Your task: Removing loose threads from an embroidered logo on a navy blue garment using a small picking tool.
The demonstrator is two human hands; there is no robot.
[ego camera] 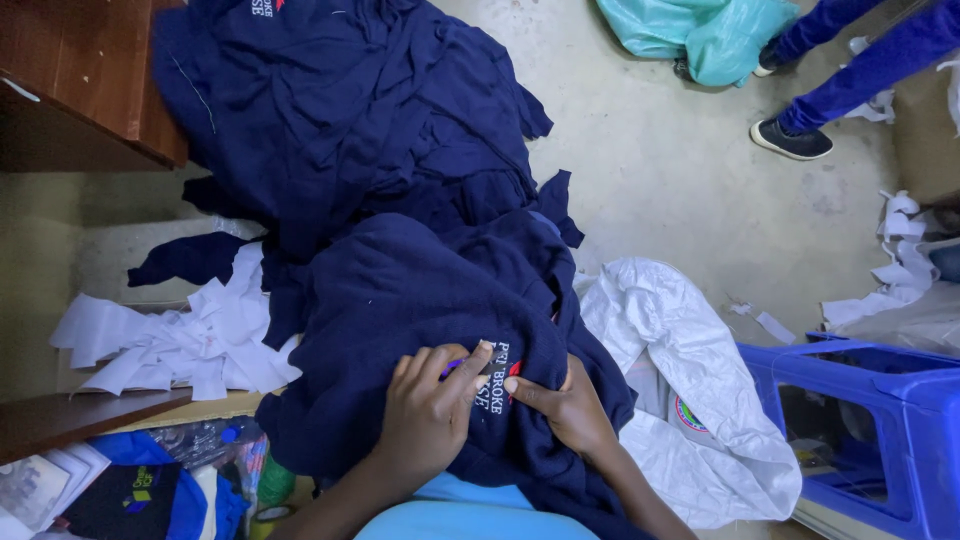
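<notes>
A navy blue garment (pixel 400 300) with a white and red embroidered patch lies over my lap. My left hand (pixel 425 410) rests on it beside the patch, thumb and fingers pinching a small purple tool whose kind I cannot tell. My right hand (pixel 565 405) grips the cloth just right of the patch, fingers curled into the fabric. A big heap of more navy garments (pixel 340 100) stretches away from me across the floor.
White paper scraps (pixel 170 345) lie left of the heap. A white woven sack (pixel 690 380) and a blue plastic stool (pixel 870 420) sit on the right. A wooden desk (pixel 80 70) is at top left. Another person's legs in blue trousers (pixel 850 60) stand at top right beside a teal bag (pixel 700 30).
</notes>
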